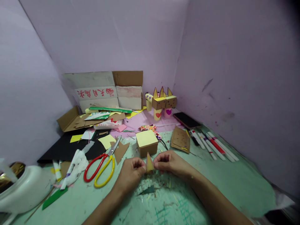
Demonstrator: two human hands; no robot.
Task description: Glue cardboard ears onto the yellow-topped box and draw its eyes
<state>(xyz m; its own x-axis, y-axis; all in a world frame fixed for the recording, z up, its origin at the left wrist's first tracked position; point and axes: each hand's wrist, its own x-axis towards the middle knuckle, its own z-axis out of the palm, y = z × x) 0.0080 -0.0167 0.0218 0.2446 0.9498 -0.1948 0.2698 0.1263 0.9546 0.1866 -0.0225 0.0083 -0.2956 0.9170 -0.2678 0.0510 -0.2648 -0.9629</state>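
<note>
Between my two hands stands a small pointed cardboard triangle (149, 164), its tip up. My left hand (132, 172) pinches its left edge with thumb and fingers. From the other side, the closed fingertips of my right hand (172, 162) grip its right edge. Just behind it sits a small cardboard box (147, 143) with a pale yellow top. Scissors (103, 164) with one red and one yellow handle lie open to the left of my left hand. Brown cardboard scraps (121, 151) rest beside the blades.
Cardboard animal figures (161, 103) with pointed ears stand at the back. A flattened carton (98, 90) leans on the wall. Several markers (215, 145) and a dark phone (187, 120) lie on the right. A white rounded object (30, 184) occupies the left edge, near crumpled tissue (78, 167).
</note>
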